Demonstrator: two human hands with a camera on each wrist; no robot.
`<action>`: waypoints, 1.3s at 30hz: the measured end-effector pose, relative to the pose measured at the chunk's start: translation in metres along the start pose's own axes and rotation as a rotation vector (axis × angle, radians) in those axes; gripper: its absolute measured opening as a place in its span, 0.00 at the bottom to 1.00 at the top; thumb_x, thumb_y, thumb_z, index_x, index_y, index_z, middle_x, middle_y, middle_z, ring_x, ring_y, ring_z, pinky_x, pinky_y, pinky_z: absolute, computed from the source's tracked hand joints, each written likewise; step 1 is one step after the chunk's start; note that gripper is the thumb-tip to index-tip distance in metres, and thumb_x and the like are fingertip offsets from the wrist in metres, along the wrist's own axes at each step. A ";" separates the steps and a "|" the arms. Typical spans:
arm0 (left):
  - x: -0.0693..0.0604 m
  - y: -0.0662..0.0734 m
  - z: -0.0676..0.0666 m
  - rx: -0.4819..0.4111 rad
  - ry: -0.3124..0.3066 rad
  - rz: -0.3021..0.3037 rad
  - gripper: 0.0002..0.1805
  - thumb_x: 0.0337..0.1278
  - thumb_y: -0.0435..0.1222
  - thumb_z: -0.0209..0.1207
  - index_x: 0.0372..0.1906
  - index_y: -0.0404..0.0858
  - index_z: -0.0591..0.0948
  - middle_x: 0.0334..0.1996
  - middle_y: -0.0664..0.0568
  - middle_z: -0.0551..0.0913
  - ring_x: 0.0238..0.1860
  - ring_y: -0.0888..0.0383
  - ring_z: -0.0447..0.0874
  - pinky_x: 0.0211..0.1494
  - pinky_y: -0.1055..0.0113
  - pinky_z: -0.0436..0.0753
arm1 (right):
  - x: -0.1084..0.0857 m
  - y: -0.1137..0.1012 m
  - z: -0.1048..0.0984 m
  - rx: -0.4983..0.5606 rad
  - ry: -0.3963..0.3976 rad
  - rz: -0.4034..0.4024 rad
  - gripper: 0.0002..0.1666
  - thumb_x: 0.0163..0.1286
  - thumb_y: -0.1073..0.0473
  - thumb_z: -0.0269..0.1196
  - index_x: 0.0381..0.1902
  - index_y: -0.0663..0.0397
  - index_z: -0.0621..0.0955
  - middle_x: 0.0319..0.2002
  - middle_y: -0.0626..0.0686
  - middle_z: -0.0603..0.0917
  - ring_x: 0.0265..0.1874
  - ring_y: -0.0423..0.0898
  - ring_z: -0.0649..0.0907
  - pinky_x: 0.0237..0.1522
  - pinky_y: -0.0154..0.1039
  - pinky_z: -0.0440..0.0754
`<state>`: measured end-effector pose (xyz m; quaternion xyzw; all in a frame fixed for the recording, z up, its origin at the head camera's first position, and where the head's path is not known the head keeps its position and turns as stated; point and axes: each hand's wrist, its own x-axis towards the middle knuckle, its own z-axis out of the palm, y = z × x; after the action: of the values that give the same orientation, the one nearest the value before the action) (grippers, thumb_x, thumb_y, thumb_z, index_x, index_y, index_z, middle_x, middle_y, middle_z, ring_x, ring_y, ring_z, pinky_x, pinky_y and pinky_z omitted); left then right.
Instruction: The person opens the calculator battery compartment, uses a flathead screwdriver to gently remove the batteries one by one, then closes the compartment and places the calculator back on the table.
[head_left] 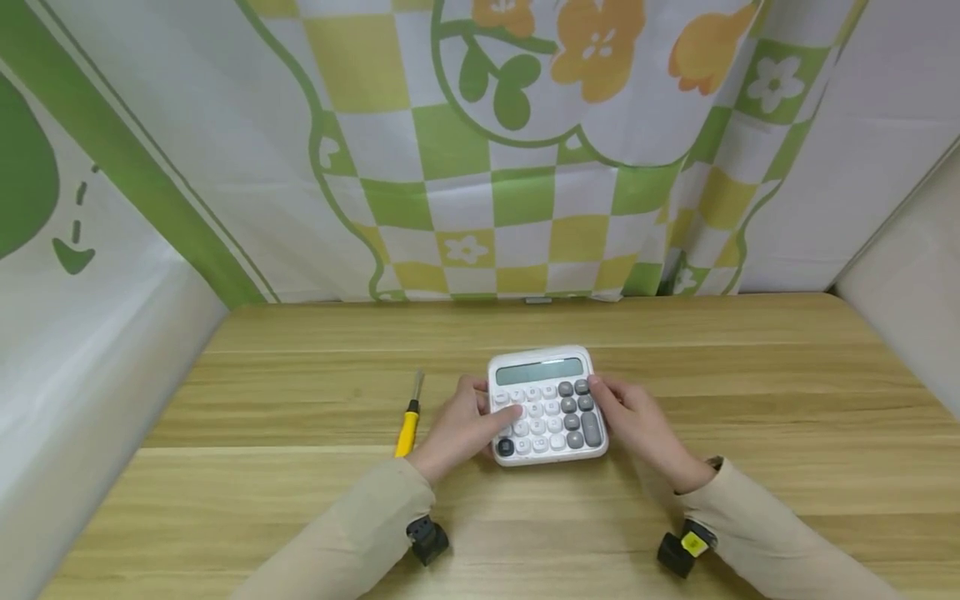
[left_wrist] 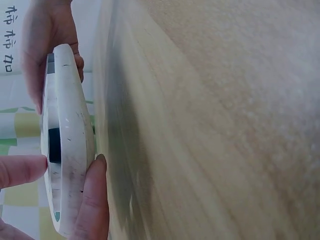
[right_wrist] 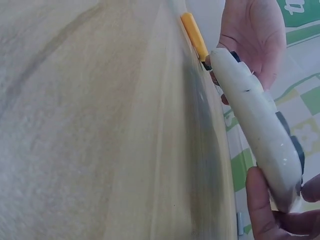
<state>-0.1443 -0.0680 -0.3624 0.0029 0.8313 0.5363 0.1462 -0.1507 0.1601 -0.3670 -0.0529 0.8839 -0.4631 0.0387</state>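
Observation:
A white calculator [head_left: 537, 405] with round white and grey keys and a blank-looking display is held between both hands, its keys facing up. My left hand [head_left: 467, 425] grips its left side, thumb over the keys and fingers underneath. At the right edge, my right hand [head_left: 643, 423] pinches it with the thumb on top near the grey keys. Seen edge-on in the left wrist view, the calculator [left_wrist: 72, 135] is raised off the table. The right wrist view also shows the calculator's side [right_wrist: 255, 120] with fingers below it.
A screwdriver [head_left: 408, 427] with a yellow and black handle lies on the wooden table [head_left: 285, 392], left of the left hand. Behind the table hangs a checkered curtain [head_left: 517, 200] in green, yellow and white. Pale walls stand at both sides.

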 end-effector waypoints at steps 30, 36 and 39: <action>0.001 0.005 -0.004 0.021 0.027 -0.017 0.26 0.60 0.39 0.61 0.57 0.30 0.66 0.36 0.44 0.77 0.25 0.58 0.77 0.28 0.65 0.81 | -0.001 0.002 0.002 -0.059 -0.040 -0.038 0.27 0.68 0.58 0.60 0.57 0.74 0.73 0.43 0.64 0.83 0.40 0.52 0.83 0.34 0.34 0.79; 0.003 0.004 -0.003 0.037 0.012 -0.027 0.26 0.62 0.37 0.60 0.59 0.30 0.65 0.38 0.43 0.76 0.27 0.57 0.77 0.28 0.65 0.82 | -0.002 0.003 0.002 -0.041 -0.061 -0.053 0.28 0.67 0.60 0.61 0.58 0.76 0.72 0.43 0.65 0.83 0.39 0.51 0.83 0.35 0.33 0.80; 0.003 0.003 -0.003 0.053 0.003 -0.028 0.24 0.62 0.36 0.59 0.58 0.30 0.65 0.39 0.42 0.76 0.28 0.56 0.77 0.29 0.64 0.82 | -0.002 0.004 0.003 -0.043 -0.062 -0.068 0.28 0.66 0.61 0.62 0.58 0.77 0.72 0.42 0.64 0.83 0.39 0.51 0.83 0.35 0.32 0.79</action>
<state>-0.1484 -0.0690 -0.3589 -0.0059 0.8453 0.5121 0.1521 -0.1490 0.1605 -0.3717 -0.0980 0.8896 -0.4433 0.0491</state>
